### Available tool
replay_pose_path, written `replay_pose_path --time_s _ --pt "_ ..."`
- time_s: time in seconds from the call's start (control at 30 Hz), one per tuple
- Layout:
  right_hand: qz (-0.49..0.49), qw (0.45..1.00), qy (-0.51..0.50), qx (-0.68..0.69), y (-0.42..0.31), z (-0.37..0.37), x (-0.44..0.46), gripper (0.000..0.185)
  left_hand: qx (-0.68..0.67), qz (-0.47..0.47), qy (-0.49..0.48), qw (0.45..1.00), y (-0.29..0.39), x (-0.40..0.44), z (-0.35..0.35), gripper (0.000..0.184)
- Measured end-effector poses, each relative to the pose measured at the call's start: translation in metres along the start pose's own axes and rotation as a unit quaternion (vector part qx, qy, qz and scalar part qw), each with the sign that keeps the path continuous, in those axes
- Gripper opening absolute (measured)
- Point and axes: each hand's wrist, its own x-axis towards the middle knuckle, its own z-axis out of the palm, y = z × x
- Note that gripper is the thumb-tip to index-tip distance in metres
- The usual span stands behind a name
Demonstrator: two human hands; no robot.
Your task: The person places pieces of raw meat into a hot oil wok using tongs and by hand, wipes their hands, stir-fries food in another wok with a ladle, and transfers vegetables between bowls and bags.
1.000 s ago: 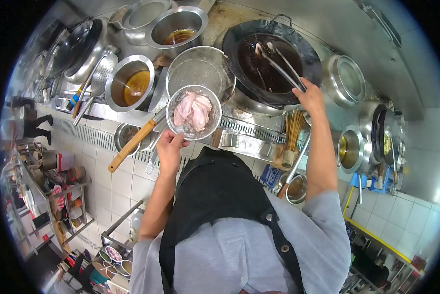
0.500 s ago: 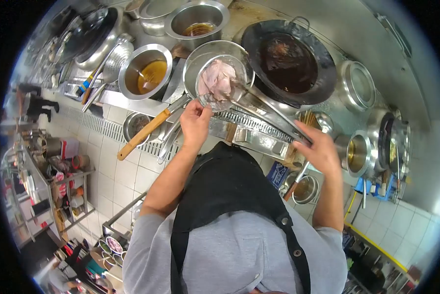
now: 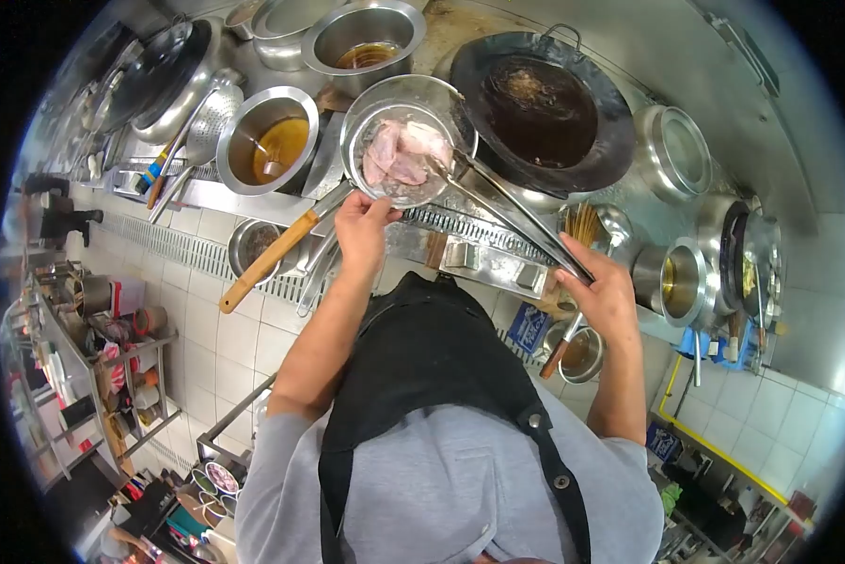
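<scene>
Steel-lined kitchen; pots (image 3: 239, 136) crowd the surface (image 3: 450, 30) across the top of the frame. Raw meat (image 3: 399, 158) lies in a bowl (image 3: 420, 193), upper centre. Left hand (image 3: 361, 228) pinches the bowl's near rim; right hand (image 3: 603, 289) grips tongs (image 3: 507, 214), tips at the meat's right edge. Meat looks limp, light, probably slippery; surest hold, I'd judge, across the thickest part. Can't tell whether tips touch it; bowl's underside hidden.

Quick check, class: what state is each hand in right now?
Left hand: closed, holding the rim of a bowl of meat.
Right hand: closed, holding tongs, tips at the meat.
</scene>
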Motion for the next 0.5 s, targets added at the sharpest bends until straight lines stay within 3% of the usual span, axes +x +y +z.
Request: replay_pose_path --time_s 0.13,0.23,0.5 --pt "0.041 0.999 -0.002 0.015 -0.014 0.004 0.011 0.055 -0.014 -0.012 0.000 1.000 0.006 -0.008 0.008 0.015" --pt "-0.050 0.996 -0.004 -0.073 0.000 -0.002 0.011 0.056 -0.004 -0.001 -0.007 1.000 0.005 -0.009 0.005 0.013" --pt "0.029 0.998 -0.047 -0.044 -0.011 -0.003 0.011 0.054 0.069 0.047 0.007 0.996 -0.001 -0.016 0.011 0.018"
